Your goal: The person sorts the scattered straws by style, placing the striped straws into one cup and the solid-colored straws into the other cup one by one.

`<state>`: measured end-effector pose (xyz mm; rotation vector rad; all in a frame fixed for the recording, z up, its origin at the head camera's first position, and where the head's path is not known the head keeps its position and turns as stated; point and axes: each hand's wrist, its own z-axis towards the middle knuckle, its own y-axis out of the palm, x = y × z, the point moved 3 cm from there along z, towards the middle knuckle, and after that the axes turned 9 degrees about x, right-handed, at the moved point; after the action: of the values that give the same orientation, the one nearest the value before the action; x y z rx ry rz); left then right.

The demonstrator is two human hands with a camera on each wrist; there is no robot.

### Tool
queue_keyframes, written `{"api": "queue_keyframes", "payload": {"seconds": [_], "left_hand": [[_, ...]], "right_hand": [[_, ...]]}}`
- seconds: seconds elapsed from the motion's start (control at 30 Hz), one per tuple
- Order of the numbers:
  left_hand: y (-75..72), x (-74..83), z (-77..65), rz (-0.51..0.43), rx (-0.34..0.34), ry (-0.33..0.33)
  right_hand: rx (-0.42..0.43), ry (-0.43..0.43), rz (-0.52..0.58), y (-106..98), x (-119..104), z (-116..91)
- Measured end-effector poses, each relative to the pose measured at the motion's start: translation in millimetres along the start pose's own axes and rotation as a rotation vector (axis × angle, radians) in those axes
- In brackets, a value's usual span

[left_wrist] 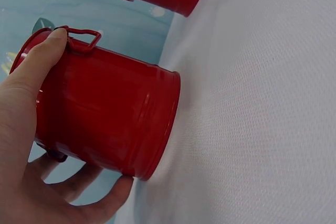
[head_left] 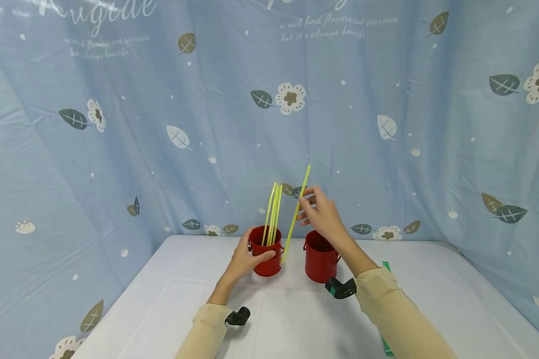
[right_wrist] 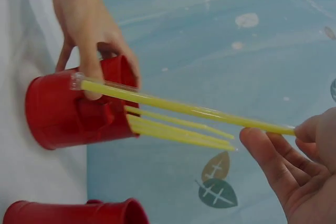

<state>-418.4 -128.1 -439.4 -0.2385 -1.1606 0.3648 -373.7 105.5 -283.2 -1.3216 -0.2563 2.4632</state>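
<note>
My left hand grips a small red metal bucket on the table, thumb near the handle ear at its rim and fingers round the far side. Several thin yellow drinking straws stand in that bucket, leaning slightly. My right hand pinches one yellow straw in a clear wrapper between thumb and fingers. It is held tilted outside the bucket, its lower end beside the bucket's right side. A second red bucket stands to the right, below my right hand; its inside looks dark.
A green strip-like thing lies on the right, partly hidden under my right forearm. The white-covered table ends at a blue patterned curtain behind the buckets. Black cameras sit on both wrists.
</note>
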Motion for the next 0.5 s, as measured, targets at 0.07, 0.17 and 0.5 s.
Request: {"api": "queue_keyframes", "payload": {"seconds": [0.07,0.17,0.5], "left_hand": [[-0.1,-0.2,0.1,0.002,-0.001,0.000],[-0.3,0.2,0.2,0.011,0.001,0.002],[-1.1,1.2,-1.4,-0.004,0.002,0.002]], "right_hand": [[0.018,0.006,0.024,1,-4,5],[0.039,-0.003,0.036,5,-10,12],[0.120,-0.036,0.015,18,-17,27]]}}
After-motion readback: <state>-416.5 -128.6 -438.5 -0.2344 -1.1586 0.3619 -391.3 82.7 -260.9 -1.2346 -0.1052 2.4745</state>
